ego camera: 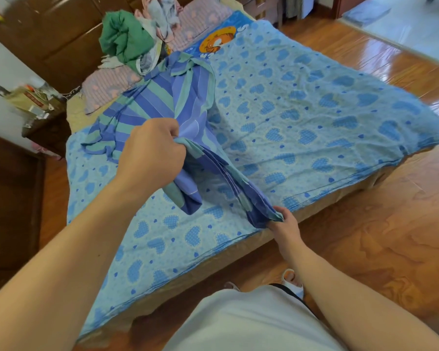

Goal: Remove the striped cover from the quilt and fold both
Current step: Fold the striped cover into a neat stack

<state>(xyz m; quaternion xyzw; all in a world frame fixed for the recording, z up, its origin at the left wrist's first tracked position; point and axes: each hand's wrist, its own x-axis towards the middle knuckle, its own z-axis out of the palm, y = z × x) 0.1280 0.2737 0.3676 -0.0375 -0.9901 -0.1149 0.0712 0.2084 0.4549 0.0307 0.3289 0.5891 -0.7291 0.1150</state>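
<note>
The striped cover (147, 102), in blue and teal bands, lies bunched in a long strip across the bed, running from the pillows toward me. My left hand (151, 152) grips a gathered fold of it in a fist above the bed. My right hand (283, 221) pinches the cover's near end at the bed's front edge. The stretch of cloth between both hands is pulled taut. A light blue heart-print spread (302, 117) covers the whole bed under the cover; I cannot tell whether this is the quilt.
A green cloth bundle (123, 39) and other loose clothes are piled on pink striped pillows (107, 89) at the bed's head. A dark wooden headboard and a cluttered bedside cabinet (33, 105) stand at left. Wooden floor (365, 236) surrounds the bed on the right and near side.
</note>
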